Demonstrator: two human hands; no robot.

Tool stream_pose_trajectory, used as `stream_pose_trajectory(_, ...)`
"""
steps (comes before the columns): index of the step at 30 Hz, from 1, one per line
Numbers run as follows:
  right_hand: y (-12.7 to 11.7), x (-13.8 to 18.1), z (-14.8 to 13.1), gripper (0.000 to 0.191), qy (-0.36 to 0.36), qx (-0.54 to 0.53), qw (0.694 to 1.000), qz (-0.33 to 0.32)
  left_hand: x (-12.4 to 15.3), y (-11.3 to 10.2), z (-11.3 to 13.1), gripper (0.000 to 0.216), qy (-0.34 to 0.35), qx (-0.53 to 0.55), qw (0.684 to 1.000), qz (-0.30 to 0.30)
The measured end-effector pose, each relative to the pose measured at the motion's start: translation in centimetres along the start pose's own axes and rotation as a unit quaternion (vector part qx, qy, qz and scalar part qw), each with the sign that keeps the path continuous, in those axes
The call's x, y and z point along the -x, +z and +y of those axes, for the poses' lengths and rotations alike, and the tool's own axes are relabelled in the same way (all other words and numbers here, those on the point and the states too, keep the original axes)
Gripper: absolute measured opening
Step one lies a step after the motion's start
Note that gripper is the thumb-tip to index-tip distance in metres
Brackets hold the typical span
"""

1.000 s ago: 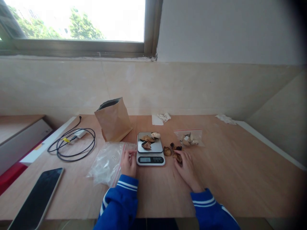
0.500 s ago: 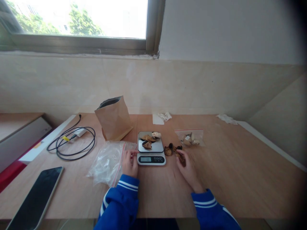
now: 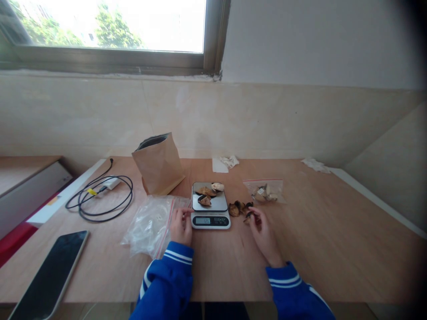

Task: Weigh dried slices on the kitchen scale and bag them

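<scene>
Wooden tabletop (image 3: 327, 240) set against a beige tiled wall, with a window (image 3: 106, 26) above the tiles showing trees in bright daylight. A white ledge runs along the table's left edge.

The left hand (image 3: 180, 226) rests at the left edge of a small digital kitchen scale (image 3: 210, 211), fingers curled, also touching the red-zip edge of an empty clear plastic bag (image 3: 150, 224). Whether it pinches anything cannot be told. The scale's steel platform carries a few dried brown pieces (image 3: 205, 195).

The right hand (image 3: 263, 231) lies just right of the scale, fingertips narrowed on a dark dried piece (image 3: 248, 216) at table level. A small loose heap of similar pieces (image 3: 237, 207) sits between the scale and this hand.

Further back: an open brown paper pouch (image 3: 158, 164) standing upright, a zip bag holding pale pieces (image 3: 264, 192), crumpled tissue (image 3: 228, 161), and another scrap of paper (image 3: 313, 165) at far right. On the left, a coiled black cable (image 3: 100, 200) and a dark phone (image 3: 50, 278), its lower end cut off by the frame.

The scale's display digits are too small to read. Both forearms wear blue sleeves with white stripes.
</scene>
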State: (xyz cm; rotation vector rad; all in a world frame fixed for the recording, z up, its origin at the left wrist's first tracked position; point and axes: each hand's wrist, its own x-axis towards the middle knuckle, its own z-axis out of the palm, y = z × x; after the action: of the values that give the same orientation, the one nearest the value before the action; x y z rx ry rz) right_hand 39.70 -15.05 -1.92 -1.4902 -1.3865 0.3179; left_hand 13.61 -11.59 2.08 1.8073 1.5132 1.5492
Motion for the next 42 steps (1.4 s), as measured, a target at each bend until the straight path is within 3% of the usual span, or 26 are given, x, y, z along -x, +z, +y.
stream_pose_trajectory(6,0.3,-0.1,-0.3,0.033,0.016,-0.059,0.998,0.019,0.0,0.0,-0.2,0.019,0.008,0.001,1.000,-0.009)
stream_pose_trajectory(13,4.2,-2.3,-4.8,0.031,0.013,-0.145,0.989,0.013,0.0,0.1,-0.4,0.018,0.019,0.007,1.000,-0.018)
stream_pose_trajectory(16,6.2,-4.0,-6.2,0.031,-0.003,-0.132,0.991,-0.009,0.1,0.1,-0.4,0.019,0.020,0.005,1.000,-0.017)
stream_pose_trajectory(19,7.1,-4.9,-6.5,0.029,-0.041,-0.051,0.998,-0.002,0.2,0.1,-0.4,0.020,0.021,0.003,1.000,-0.018)
stream_pose_trajectory(24,5.9,-3.9,-4.8,0.025,-0.097,0.133,0.985,0.057,0.2,0.1,-0.5,0.019,0.028,0.009,0.999,-0.020)
stream_pose_trajectory(29,3.7,-2.3,-2.2,0.031,-0.103,0.246,0.963,0.022,0.2,-0.1,-0.2,0.021,0.042,0.014,0.999,-0.028)
stream_pose_trajectory(35,2.9,-1.9,-0.9,0.037,-0.075,0.268,0.960,-0.020,0.0,-0.7,0.6,0.021,0.061,0.008,0.998,-0.024)
stream_pose_trajectory(42,2.9,-2.0,-1.0,0.035,-0.058,0.283,0.957,-0.006,1.9,-2.9,2.8,0.023,0.127,0.001,0.991,0.044)
